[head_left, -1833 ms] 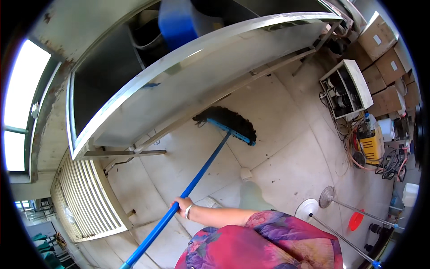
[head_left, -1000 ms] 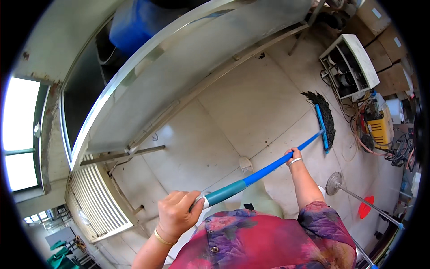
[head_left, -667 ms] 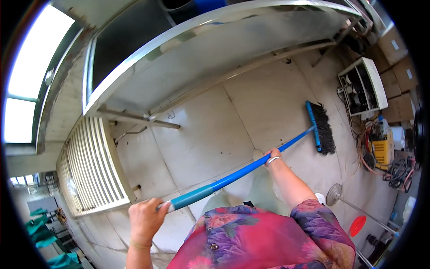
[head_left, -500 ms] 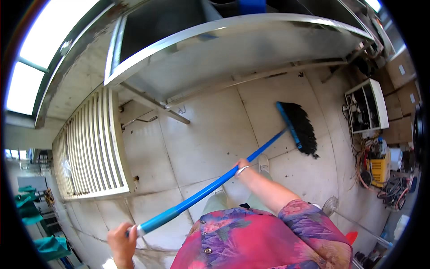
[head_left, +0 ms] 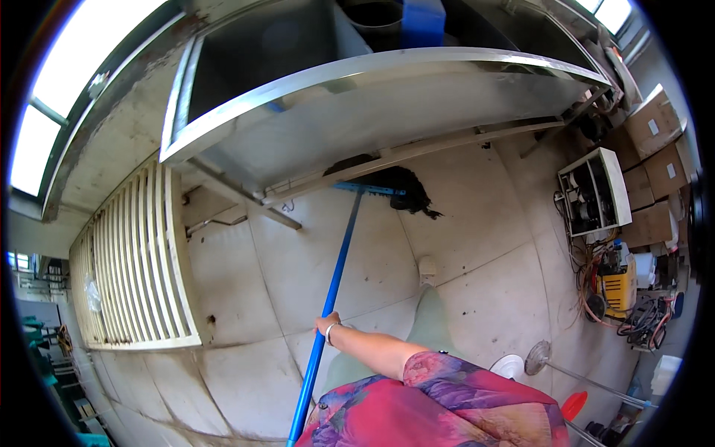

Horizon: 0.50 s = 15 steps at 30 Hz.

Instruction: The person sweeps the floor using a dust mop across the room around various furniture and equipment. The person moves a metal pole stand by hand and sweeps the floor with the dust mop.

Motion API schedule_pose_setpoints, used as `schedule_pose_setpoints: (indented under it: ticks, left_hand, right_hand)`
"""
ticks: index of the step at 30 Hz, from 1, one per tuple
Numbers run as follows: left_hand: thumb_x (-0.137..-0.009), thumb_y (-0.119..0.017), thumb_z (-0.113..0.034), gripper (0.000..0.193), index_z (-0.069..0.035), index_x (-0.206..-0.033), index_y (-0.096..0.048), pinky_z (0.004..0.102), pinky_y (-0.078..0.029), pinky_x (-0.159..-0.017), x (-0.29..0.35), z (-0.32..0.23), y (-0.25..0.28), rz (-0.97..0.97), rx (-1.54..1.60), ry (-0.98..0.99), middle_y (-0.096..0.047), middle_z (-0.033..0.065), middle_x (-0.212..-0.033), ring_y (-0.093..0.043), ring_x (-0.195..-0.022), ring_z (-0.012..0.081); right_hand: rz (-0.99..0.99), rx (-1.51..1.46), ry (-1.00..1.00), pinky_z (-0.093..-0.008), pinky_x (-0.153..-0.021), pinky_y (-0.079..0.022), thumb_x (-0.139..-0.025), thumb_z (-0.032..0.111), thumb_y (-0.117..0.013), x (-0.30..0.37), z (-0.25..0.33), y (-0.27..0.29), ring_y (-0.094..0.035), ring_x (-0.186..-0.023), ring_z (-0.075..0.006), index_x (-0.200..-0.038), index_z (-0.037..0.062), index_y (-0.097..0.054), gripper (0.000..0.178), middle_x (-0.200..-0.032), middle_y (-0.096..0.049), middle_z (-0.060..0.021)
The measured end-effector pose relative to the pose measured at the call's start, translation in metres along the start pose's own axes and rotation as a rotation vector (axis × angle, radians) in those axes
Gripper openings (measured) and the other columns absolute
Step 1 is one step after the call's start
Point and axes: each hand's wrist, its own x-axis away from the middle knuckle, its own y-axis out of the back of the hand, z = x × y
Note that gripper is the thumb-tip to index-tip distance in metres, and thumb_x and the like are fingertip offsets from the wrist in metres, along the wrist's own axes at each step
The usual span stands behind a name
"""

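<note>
My right hand, with a bracelet at its wrist, is closed around the long blue handle of a broom. The handle runs up from the lower edge to a blue bar and a ragged black bristle head. That head lies on the tiled floor by the front lower rail of a metal sink stand, and part of its bristles reaches behind the rail. My left hand is out of view, as is the near end of the handle.
A cream slatted radiator stands at left. At right are a white-framed box, a yellow machine with cables and hoses, and cardboard boxes. A metal pole with a round base lies at lower right. Dark specks dot the tiles.
The broom head has swept from the right over to the left and up against the sink stand. My right hand moved left and down with the handle; my left hand has left the view.
</note>
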Motion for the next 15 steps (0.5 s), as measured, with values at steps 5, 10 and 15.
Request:
schedule_pose_setpoints:
  ticks: [5,10,15]
  left_hand:
    - [-0.074,-0.050,-0.027,0.025,-0.004,-0.083,-0.055,0.0318,-0.039,-0.051,0.007,-0.062,-0.028,-0.033,-0.169,-0.050,-0.053,0.0130,-0.059,-0.050,-0.053,0.0182]
    - [-0.076,-0.047,-0.031,0.029,-0.003,-0.078,-0.052,0.0328,-0.036,-0.048,-0.010,-0.163,-0.042,0.082,-0.049,-0.148,-0.051,0.0128,-0.056,-0.045,-0.050,0.0195]
    - [-0.077,-0.044,-0.032,0.038,0.000,-0.056,-0.046,0.0336,-0.031,-0.042,-0.007,-0.283,-0.075,0.006,-0.119,-0.400,-0.043,0.0135,-0.046,-0.036,-0.042,0.0176]
  right_hand:
    - [0.025,0.028,0.080,-0.0296,-0.039,-0.043,-0.065,0.005,-0.047,-0.029,0.057,0.059,-0.051,-0.046,-0.0193,-0.090,-0.0038,-0.033,0.030,-0.063,-0.049,-0.0133]
    - [0.000,-0.134,0.121,-0.0288,-0.040,-0.044,-0.066,0.007,-0.048,-0.057,0.150,0.136,-0.053,-0.047,-0.0191,-0.090,-0.0043,-0.034,0.031,-0.067,-0.051,-0.0143]
    - [-0.106,-0.245,0.214,-0.0287,-0.040,-0.043,-0.067,0.008,-0.048,-0.092,0.231,0.236,-0.052,-0.046,-0.0191,-0.088,-0.0057,-0.034,0.028,-0.062,-0.050,-0.0143]
